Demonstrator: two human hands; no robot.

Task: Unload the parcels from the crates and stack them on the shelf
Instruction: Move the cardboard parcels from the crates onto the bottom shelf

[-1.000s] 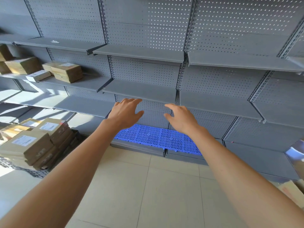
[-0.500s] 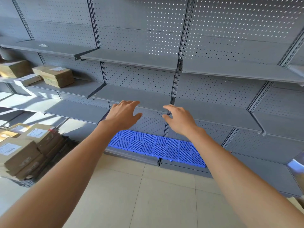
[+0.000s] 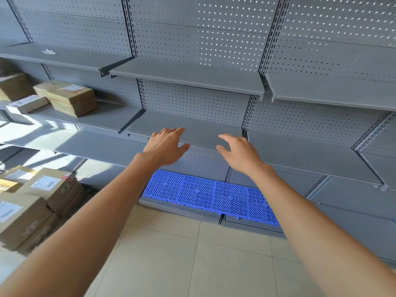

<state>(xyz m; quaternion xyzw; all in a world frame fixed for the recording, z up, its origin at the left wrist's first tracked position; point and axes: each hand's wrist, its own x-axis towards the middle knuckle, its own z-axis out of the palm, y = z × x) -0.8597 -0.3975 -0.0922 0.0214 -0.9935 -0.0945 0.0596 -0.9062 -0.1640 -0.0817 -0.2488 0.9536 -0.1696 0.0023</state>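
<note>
Before the grey shelf (image 3: 188, 129), left hand (image 3: 166, 146) and right hand (image 3: 240, 153) empty, fingers loosely spread, apparently between loads; next, likely a turn toward the parcels (image 3: 40, 194) stacked low at left, others (image 3: 70, 99) already shelved

No text could be read: white labels sat on the parcels (image 3: 40, 189) and shelf boxes (image 3: 71, 99), their print too blurred.
</note>
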